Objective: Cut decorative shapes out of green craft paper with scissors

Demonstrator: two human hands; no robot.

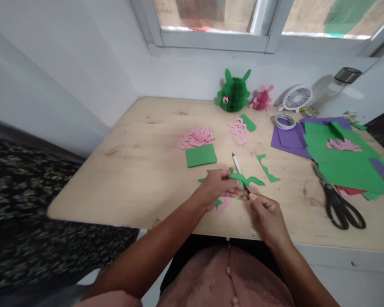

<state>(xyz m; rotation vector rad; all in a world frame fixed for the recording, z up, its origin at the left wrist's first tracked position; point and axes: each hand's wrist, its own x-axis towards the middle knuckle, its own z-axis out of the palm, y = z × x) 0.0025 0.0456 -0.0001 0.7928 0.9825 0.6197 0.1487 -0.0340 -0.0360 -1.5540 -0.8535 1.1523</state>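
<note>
My left hand [222,186] pinches a curved green paper piece [238,176] near the front edge of the table. In my right hand [265,212] is a small dark, thin tool [246,188], whose far end meets the green paper; I cannot make out its exact kind. Just beyond my hands lies a white pen [236,163] with a dark tip. Green scraps lie around my left hand, and a longer green offcut [268,169] rests to the right. A bit of pink paper [224,202] shows below my left hand.
Folded green paper [201,155] and pink cutouts [198,137] lie beyond my left hand. Black scissors [337,200] and green sheets [336,149] are at right. Along the wall stand a green paper figure [235,94], a pink one [261,99], a fan [297,99] and a bottle [331,91].
</note>
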